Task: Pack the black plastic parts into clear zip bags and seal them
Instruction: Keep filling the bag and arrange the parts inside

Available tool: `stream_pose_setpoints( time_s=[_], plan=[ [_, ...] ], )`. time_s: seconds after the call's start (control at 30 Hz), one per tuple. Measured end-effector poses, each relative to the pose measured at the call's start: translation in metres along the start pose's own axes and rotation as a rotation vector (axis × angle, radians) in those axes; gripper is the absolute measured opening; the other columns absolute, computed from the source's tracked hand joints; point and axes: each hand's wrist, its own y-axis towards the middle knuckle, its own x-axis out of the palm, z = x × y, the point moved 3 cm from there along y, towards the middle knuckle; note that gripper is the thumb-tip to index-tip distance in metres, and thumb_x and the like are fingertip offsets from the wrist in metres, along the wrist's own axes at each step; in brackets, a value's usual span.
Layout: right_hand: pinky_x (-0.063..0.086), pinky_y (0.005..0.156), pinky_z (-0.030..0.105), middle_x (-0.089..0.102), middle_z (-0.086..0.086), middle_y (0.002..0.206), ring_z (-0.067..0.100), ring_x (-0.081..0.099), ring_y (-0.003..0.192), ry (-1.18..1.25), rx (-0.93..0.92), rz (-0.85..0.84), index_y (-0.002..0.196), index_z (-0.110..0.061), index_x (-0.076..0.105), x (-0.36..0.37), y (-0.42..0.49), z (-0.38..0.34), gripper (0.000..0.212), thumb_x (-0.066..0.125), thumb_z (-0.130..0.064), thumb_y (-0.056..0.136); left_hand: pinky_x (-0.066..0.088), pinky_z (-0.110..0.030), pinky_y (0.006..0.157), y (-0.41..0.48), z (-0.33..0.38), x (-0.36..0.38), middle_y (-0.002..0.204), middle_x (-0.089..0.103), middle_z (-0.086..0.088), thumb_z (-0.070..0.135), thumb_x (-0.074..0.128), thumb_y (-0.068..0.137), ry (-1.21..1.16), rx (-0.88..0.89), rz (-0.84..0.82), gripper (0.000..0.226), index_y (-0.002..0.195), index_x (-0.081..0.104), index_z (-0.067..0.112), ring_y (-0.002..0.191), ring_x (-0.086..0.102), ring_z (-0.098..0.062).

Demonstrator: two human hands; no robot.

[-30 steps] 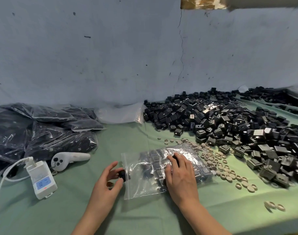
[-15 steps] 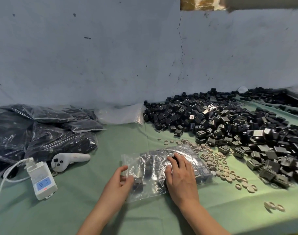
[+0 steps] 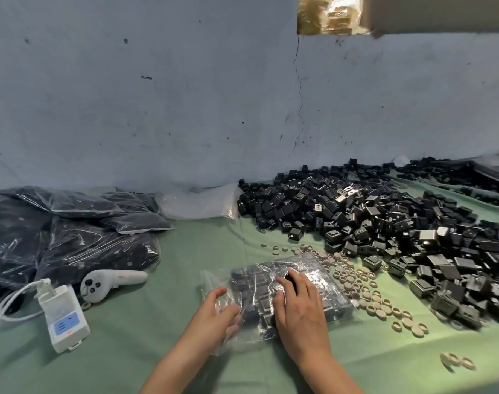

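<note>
Your flat right hand [image 3: 299, 317] pins the clear zip bag of black parts [image 3: 259, 280]. Its mouth lies beneath your left hand [image 3: 214, 314], which presses down with relaxed fingers.

Dim, soft light; glare on the clear bag [image 3: 305, 282]; wide-angle bending at edges.

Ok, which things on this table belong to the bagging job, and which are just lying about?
Job: clear zip bag with left hand and right hand on it; loose black parts; filled bags; empty clear bags.
Lying about: white controller; white corded device; beige rings, purpose unclear.
</note>
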Motion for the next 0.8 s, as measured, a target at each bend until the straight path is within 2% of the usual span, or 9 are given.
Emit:
stream_pose_setpoints(
  time_s=[0.1,0.23,0.33,0.43,0.57,0.67,0.8],
  plan=[
    [0.018,0.124,0.037,0.04,-0.001,0.153,0.017,0.027,0.146,0.017,0.003,0.005,0.141,-0.023,0.051,0.001,0.0,0.001,0.042,0.032,-0.034,0.106,0.058,-0.025,0.07,0.0,0.002,-0.007,0.102,0.069,-0.016,0.006,0.064,0.093,-0.031,0.017,-0.017,0.037,0.124,0.051,0.021,0.081,0.074,-0.018],
    [0.017,0.125,0.036,0.037,-0.002,0.155,0.015,0.025,0.146,0.009,-0.004,0.002,0.142,-0.024,0.048,0.001,0.0,0.001,0.043,0.028,-0.035,0.105,0.055,-0.029,0.07,0.009,0.004,-0.039,0.091,0.074,-0.012,0.008,0.055,0.099,0.051,0.176,0.241,0.019,0.114,0.061,0.018,0.081,0.072,-0.023],
    [0.016,0.124,0.036,0.034,-0.002,0.157,0.015,0.023,0.147,-0.004,0.0,-0.006,0.144,-0.024,0.047,0.0,0.0,0.0,0.047,0.025,-0.036,0.105,0.053,-0.028,0.065,0.011,-0.005,-0.058,0.088,0.071,-0.012,0.002,0.05,0.098,0.009,0.238,0.398,0.022,0.114,0.061,0.013,0.072,0.067,-0.019],
    [0.016,0.124,0.038,0.033,0.001,0.158,0.017,0.022,0.148,-0.009,-0.001,0.004,0.144,-0.022,0.046,-0.003,0.001,-0.002,0.048,0.024,-0.036,0.104,0.054,-0.026,0.068,0.009,-0.013,-0.062,0.086,0.071,0.0,0.004,0.05,0.096,0.043,0.307,0.51,0.029,0.11,0.06,0.028,0.073,0.068,-0.008],
    [0.011,0.126,0.043,0.018,0.01,0.163,0.027,0.014,0.151,-0.041,0.034,-0.001,0.147,-0.025,0.044,-0.002,0.003,0.0,0.044,0.034,-0.036,0.105,0.053,-0.041,0.077,0.006,-0.01,-0.054,0.085,0.069,0.0,0.005,0.051,0.093,0.135,0.35,0.541,0.031,0.099,0.059,0.034,0.082,0.068,-0.02],
    [0.001,0.124,0.043,0.009,0.013,0.166,0.032,0.008,0.153,-0.04,0.085,-0.043,0.148,-0.032,0.041,0.002,0.002,0.003,0.046,0.031,-0.042,0.105,0.051,-0.037,0.077,0.006,-0.013,-0.052,0.086,0.068,0.001,0.006,0.05,0.093,0.206,0.362,0.537,0.031,0.096,0.057,0.036,0.084,0.067,-0.022],
    [-0.008,0.121,0.041,0.016,0.013,0.164,0.03,0.013,0.152,-0.047,0.096,-0.058,0.144,-0.03,0.045,0.004,0.001,0.002,0.048,0.024,-0.043,0.103,0.045,-0.03,0.071,0.006,-0.016,-0.05,0.086,0.067,0.002,0.007,0.05,0.093,0.305,0.385,0.528,0.027,0.1,0.056,0.032,0.082,0.064,-0.019]
  ],
)
